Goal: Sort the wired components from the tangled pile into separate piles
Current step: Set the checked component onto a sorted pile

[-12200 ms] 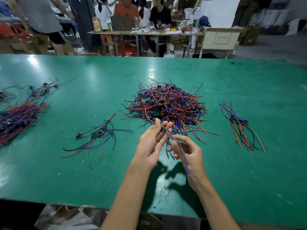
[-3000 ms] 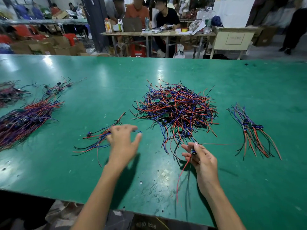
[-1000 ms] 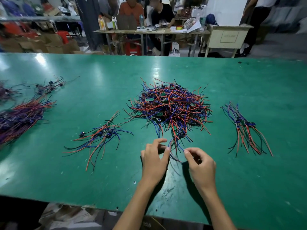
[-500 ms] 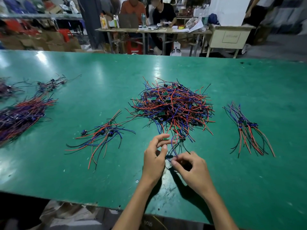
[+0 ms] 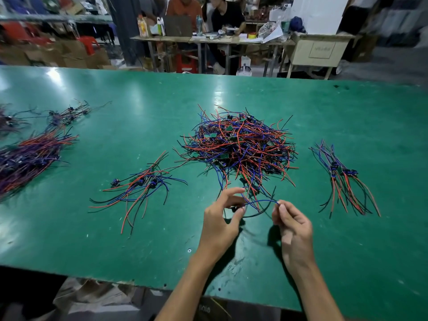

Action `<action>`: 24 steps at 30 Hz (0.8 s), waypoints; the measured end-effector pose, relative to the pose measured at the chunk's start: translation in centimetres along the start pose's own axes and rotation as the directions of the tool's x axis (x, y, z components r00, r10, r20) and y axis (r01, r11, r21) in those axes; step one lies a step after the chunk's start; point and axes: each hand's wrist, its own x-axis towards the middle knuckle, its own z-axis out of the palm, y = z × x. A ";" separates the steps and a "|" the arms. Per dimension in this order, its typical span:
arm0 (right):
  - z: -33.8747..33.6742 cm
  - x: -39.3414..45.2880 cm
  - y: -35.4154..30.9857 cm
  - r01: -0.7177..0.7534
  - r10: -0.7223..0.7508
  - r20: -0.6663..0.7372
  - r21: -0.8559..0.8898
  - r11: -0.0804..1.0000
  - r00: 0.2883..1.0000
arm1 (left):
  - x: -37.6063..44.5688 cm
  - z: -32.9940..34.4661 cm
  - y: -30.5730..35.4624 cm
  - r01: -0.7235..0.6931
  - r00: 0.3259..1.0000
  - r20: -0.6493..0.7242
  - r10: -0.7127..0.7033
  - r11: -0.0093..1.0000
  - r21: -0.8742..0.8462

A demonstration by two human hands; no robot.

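Head view, left to right. Far left on the green matte tabletop (image 5: 347, 117): a long sorted bundle of red, purple and black wires (image 5: 30, 156), and behind it a smaller dark cluster of wired parts (image 5: 67, 114). Both look unchanged from half a second ago.

Centre-left: a loose sorted fan of red, blue and black leads with small dark blue parts (image 5: 141, 188), lying as before.

Centre: the big tangled heap of red and blue wires with small green boards (image 5: 238, 144), still much the largest pile; judged, sorting is far from done.

Near edge of the heap, the change. Half a second back both hands sat close together at the fringe. Now they have drawn apart, and a thin blue wire (image 5: 259, 201) arches between them. Left hand (image 5: 220, 218): thumb and fingers curled round the small dark part at the wire's end. Right hand (image 5: 294, 225): fingertips pinching the wire's other end, remaining fingers curled. One component looks nearly free; a black lead beneath may still be caught.

Right: a small sorted bunch of red, blue and black wires with blue connectors (image 5: 342, 179), untouched, well apart from the hands.
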 end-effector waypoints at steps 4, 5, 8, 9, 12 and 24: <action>0.0 0.0 -0.5 -0.050 0.056 -0.039 0.155 0.987 0.998 | -0.3 -0.2 0.7 -0.025 0.995 -0.102 0.018 0.997 -0.071; 0.0 0.0 -0.6 -0.061 0.069 -0.047 0.162 0.985 0.996 | -0.3 -0.4 1.2 -0.022 0.994 -0.110 0.013 0.996 -0.083; 0.1 0.2 -0.4 -0.041 0.046 -0.075 0.068 0.997 0.996 | 0.2 -1.6 3.1 -0.012 0.994 -0.110 -0.006 0.987 -0.162; 0.2 0.2 -0.3 -0.021 0.020 -0.072 -0.009 1.000 0.997 | 0.6 -2.2 4.0 -0.011 0.994 -0.104 -0.008 0.982 -0.186; 0.6 0.0 0.2 0.077 -0.087 -0.022 -0.275 0.958 0.996 | 2.2 -3.7 6.6 0.041 0.997 -0.041 -0.060 0.932 -0.360; 0.8 -0.8 0.7 0.199 -0.263 -0.025 -0.585 0.787 0.965 | 1.8 -2.0 6.3 0.293 0.956 0.163 -0.243 0.802 -0.520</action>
